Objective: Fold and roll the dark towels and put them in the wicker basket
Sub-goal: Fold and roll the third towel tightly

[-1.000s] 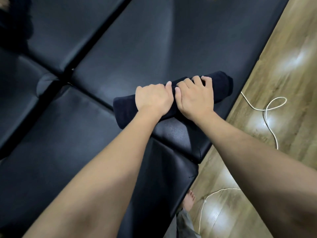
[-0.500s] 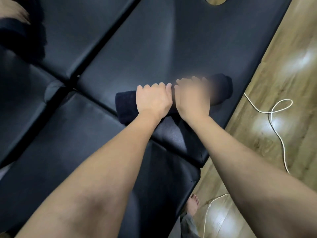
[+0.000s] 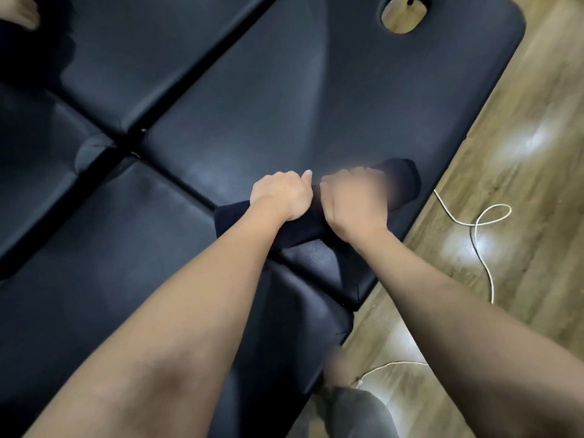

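Both hands, left hand (image 3: 281,197) and right hand (image 3: 354,203), are clamping the rolled dark cloth towel (image 3: 303,229), finishing the roll; the wicker basket isn't visible, so lifting toward twelve o'clock is probably next

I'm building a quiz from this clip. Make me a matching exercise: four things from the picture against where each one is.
1. rolled towel
2. white cord
3. oval hole
4. left hand

A. looped on the wooden floor
B. at the padded table's far end
C. gripping the roll beside the right hand
D. lying across the table near its edge

1-D, 2-A, 3-B, 4-C
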Available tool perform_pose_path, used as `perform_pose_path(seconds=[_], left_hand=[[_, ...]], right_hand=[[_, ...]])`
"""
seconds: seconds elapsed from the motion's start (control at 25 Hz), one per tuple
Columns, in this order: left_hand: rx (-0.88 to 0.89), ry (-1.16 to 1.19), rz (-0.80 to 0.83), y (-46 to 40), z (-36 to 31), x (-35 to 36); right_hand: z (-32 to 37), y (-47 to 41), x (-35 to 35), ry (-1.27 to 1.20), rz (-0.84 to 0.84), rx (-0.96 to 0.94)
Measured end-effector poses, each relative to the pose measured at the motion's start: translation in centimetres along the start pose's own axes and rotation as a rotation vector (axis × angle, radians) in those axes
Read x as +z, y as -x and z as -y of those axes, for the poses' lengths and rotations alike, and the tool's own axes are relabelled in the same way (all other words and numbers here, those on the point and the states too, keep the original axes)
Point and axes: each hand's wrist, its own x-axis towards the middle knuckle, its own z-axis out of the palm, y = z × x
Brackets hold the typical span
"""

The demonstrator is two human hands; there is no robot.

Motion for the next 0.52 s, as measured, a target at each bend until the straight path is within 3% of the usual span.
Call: perform_pose_path(seconds=[0.12, 0.28, 0.4, 0.52], left_hand=[[-0.037, 0.073, -0.016, -0.5, 0.2, 0.4], [0.071, 0.062, -0.273, 1.5, -0.4, 1.2], [0.094, -0.019, -0.251, 3.9, -0.8, 2.1], [-0.028, -0.023, -0.209, 5.4, -1.8, 2.5]], right_hand=[[-0.3, -1.8, 0.4, 0.007, 0.011, -0.05], [-0.8, -3.3, 0.5, -0.064, 0.053, -0.113], [-1.3, -1.6, 0.6, -0.084, 0.056, -0.141], [-1.7, -1.4, -0.2, -0.175, 0.066, -0.176]])
